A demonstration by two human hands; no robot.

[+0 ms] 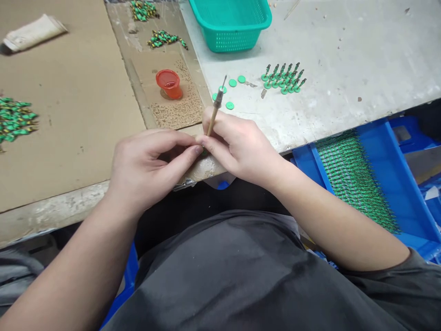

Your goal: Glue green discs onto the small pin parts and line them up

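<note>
Green pieces (284,82) | upright batch looks done | loose piles (164,39), bare discs (233,82) left | right grip (243,147) clamped on brush (212,122); left grip (139,161) pinching mostly hidden green part (204,151)

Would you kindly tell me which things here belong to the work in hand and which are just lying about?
Likely part of the work:
brush-like tool in right hand
mostly hidden green bit in left hand
red cup
loose green discs
standing pieces on discs
heaped green pieces

Likely just lying about:
pale tube-like object
teal basket, use unclear
</note>
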